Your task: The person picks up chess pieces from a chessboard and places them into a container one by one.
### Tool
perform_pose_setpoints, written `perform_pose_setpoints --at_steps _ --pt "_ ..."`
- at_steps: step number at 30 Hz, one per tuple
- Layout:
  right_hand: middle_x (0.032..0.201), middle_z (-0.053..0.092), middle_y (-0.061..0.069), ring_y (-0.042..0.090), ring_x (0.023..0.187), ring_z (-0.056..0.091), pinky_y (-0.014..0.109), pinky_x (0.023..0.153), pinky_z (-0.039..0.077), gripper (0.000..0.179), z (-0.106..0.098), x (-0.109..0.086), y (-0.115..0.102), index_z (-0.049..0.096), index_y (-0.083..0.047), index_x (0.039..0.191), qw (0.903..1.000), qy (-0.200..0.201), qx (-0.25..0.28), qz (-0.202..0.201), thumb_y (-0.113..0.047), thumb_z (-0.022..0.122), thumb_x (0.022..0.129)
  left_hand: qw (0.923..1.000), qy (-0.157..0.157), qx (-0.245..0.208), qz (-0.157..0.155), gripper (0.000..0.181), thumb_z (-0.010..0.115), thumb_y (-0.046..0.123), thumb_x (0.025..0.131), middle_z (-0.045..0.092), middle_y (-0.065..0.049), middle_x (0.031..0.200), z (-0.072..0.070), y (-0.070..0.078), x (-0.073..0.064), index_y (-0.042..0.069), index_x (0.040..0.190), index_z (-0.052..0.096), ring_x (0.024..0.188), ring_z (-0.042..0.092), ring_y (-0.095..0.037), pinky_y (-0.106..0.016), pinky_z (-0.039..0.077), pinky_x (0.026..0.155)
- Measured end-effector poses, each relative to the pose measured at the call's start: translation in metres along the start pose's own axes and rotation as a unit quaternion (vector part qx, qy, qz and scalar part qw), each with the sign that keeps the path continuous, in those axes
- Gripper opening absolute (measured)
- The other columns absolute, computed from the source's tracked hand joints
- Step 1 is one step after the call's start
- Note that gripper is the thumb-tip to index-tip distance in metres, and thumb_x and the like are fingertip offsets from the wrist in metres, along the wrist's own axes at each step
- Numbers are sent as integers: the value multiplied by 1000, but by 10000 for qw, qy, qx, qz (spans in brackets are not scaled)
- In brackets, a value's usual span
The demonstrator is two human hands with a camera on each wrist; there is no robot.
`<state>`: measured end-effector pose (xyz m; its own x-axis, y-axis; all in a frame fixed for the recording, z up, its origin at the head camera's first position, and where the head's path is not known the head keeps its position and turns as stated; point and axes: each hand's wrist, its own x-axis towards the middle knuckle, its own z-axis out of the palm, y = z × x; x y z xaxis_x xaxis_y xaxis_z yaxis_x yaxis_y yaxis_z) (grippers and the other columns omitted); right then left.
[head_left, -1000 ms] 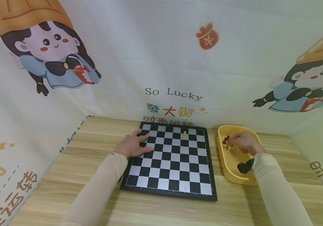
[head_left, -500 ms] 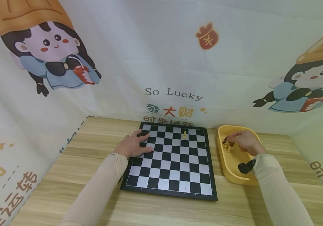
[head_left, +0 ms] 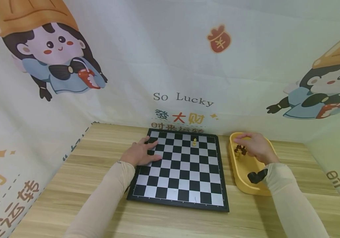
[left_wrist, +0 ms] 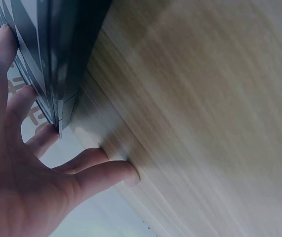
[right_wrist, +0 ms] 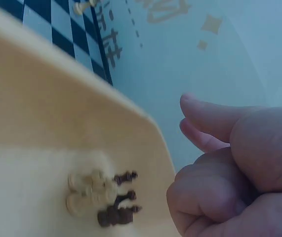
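Yellow tray (head_left: 241, 180) under curled right hand (head_left: 254, 147)

Black-white checkered chessboard (head_left: 182, 172); yellow tray (head_left: 242, 183); cream pawn (head_left: 194, 142).

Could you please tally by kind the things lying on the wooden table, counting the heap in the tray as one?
black-and-white chequered chessboard: 1
pale yellow chess piece standing on the board: 1
yellow plastic tray: 1
heap of pale and dark chess pieces in the tray: 1 (its pieces are too small to count)
Total: 4
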<state>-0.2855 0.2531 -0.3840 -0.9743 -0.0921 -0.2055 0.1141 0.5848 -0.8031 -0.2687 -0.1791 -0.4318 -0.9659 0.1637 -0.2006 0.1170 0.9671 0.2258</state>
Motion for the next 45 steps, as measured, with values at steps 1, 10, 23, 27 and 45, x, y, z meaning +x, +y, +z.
perform_pose_setpoints --at_steps 1,10,23,27,45 --pt "96 64 2 5 45 34 22 46 35 53 2 0 -3 58 1 136 10000 3 14 -39 -38 65 100 10000 6 -5 -2 79 53 72 94 17 -14 172 0 0 0 33 160 33 143 30 -64 -68 36 115" --pt "71 51 -7 6 44 34 22 45 34 47 21 5 -23 60 -1 133 9999 -57 -5 -158 -33 67 99 10000 16 -67 -39 79 53 72 93 17 -14 172 1 1 -1 33 160 33 144 29 -64 -68 35 116" --pt "135 62 17 13 49 37 25 47 33 44 58 17 -47 64 -6 133 9986 -72 -326 -403 -32 68 98 9999 32 -108 -49 79 54 71 93 18 -15 172 -1 -2 0 33 160 33 144 29 -64 -69 36 115" --pt "142 59 17 17 73 49 26 62 37 42 69 21 -51 66 -7 131 9970 1 -506 -591 -32 69 98 10000 37 -84 -28 80 54 72 93 18 -15 172 0 -1 1 33 160 33 144 30 -64 -68 37 115" --pt "133 60 15 12 56 40 24 50 37 45 119 47 -46 59 -10 138 9963 137 816 -245 -27 70 98 9999 60 -125 -49 80 55 72 92 18 -13 172 1 -1 1 34 160 34 146 30 -62 -67 36 116"
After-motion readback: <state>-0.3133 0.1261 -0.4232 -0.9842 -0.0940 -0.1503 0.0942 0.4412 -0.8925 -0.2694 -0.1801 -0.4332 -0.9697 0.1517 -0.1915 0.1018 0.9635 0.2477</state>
